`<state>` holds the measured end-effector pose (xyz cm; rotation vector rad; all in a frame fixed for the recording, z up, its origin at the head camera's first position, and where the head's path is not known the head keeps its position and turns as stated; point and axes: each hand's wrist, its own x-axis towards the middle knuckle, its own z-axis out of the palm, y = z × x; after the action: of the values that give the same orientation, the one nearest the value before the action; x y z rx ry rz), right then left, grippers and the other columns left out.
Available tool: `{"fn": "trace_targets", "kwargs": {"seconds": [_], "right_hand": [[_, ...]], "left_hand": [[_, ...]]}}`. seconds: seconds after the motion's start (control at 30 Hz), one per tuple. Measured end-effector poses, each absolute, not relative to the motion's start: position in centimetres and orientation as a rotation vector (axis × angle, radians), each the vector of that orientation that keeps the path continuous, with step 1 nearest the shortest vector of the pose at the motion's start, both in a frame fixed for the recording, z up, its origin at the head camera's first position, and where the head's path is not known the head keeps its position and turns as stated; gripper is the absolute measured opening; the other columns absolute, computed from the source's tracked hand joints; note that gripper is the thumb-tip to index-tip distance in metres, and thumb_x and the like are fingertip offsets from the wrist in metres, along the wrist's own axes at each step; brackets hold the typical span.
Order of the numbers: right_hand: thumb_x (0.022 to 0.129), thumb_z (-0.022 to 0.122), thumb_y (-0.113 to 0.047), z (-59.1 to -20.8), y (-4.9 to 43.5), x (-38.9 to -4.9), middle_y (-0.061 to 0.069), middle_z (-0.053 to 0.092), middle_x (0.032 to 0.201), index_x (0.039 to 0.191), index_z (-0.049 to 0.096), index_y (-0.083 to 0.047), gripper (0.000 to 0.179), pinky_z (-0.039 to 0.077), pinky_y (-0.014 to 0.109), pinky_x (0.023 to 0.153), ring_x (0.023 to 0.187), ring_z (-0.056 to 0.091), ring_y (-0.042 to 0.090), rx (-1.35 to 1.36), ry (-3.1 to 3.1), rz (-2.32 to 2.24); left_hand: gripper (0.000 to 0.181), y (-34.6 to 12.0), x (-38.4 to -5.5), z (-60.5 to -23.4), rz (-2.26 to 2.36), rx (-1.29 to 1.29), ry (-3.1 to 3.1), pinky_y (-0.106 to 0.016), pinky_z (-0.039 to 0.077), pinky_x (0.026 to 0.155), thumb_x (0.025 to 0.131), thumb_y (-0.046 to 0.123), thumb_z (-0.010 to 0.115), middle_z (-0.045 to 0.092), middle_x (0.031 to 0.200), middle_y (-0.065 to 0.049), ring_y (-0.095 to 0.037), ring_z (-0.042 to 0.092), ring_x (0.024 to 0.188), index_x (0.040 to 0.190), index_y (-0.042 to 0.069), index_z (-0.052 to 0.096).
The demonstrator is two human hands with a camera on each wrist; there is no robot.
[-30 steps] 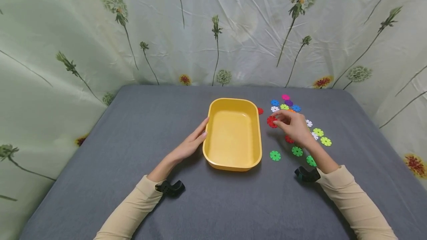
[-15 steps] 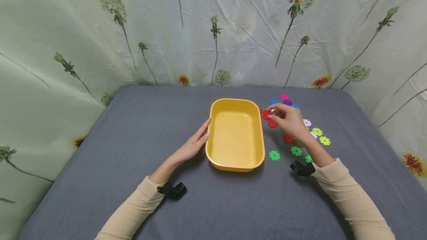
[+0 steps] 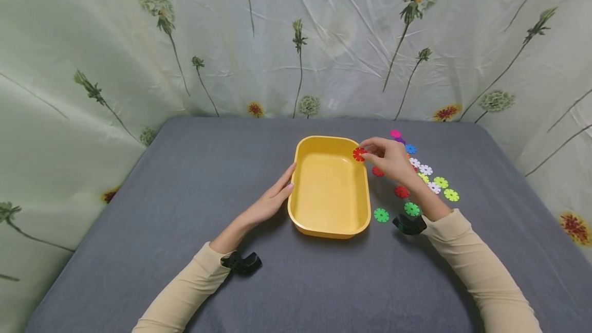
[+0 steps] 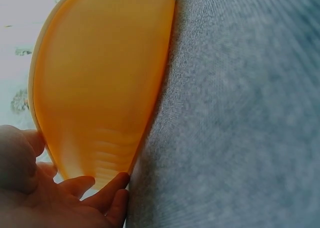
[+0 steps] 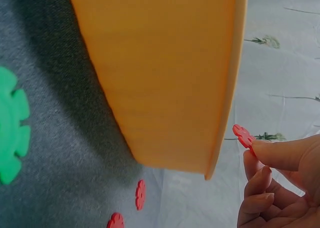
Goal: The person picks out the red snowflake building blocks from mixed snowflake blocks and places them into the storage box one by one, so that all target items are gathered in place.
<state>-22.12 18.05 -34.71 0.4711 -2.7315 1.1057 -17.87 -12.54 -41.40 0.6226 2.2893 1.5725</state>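
A yellow plastic basin (image 3: 330, 189) stands on the grey cloth, its inside bare. My left hand (image 3: 270, 203) rests against its left wall, fingers extended; in the left wrist view the fingertips (image 4: 120, 180) touch the outer wall near the cloth. Between thumb and fingertips, my right hand (image 3: 392, 158) pinches a red snowflake disc (image 3: 358, 154), a flat notched plastic piece, at the basin's far right rim. The right wrist view shows that disc (image 5: 243, 136) beyond the rim, gripped by its edge. Loose red discs (image 5: 140, 194) lie on the cloth beside the basin.
Right of the basin several snowflake discs lie scattered: green (image 3: 381, 215), red (image 3: 401, 191), yellow (image 3: 451, 195), white (image 3: 425, 169), blue (image 3: 410, 148) and pink (image 3: 395, 133). My right hand covers part of them. A flowered curtain (image 3: 342, 40) hangs behind the table.
My right hand has carried the red disc left and away from me, from above the scattered pieces to the basin's rim. The basin and my left hand have shifted slightly right.
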Motion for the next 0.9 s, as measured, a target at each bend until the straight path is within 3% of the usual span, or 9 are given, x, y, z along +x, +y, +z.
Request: {"fn": "trace_targets", "kwargs": {"seconds": [0.27,0.47,0.9], "right_hand": [[0.085,0.064,-0.005,-34.8,16.8,-23.1,0.018,0.069,0.085,0.104,0.067,-0.002,0.019,0.046,0.013,0.059,0.069,0.059,0.021,0.528,-2.723,1.113],[0.085,0.065,-0.005,-34.9,16.3,-23.7,0.016,0.067,0.081,0.102,0.068,-0.003,0.018,0.044,0.015,0.057,0.064,0.055,0.017,0.548,-2.732,1.064],[0.085,0.066,-0.007,-35.2,14.6,-25.1,0.016,0.07,0.084,0.103,0.069,-0.005,0.019,0.047,0.023,0.06,0.068,0.063,0.022,0.66,-2.755,1.042]], "left_hand": [[0.054,-12.4,-17.9,-41.6,1.567,0.605,2.29,-0.045,0.008,0.12,0.103,0.025,0.031,0.006,0.16,0.004,-0.017,0.005,0.148,0.152,0.025,0.007],[0.054,-12.2,-18.0,-41.3,1.575,0.618,2.275,-0.046,0.009,0.12,0.103,0.023,0.031,0.006,0.16,0.003,-0.018,0.005,0.149,0.152,0.023,0.007],[0.054,-12.0,-18.1,-41.4,1.564,0.628,2.278,-0.045,0.008,0.12,0.103,0.025,0.03,0.005,0.16,0.002,-0.018,0.004,0.148,0.152,0.022,0.006]]}}
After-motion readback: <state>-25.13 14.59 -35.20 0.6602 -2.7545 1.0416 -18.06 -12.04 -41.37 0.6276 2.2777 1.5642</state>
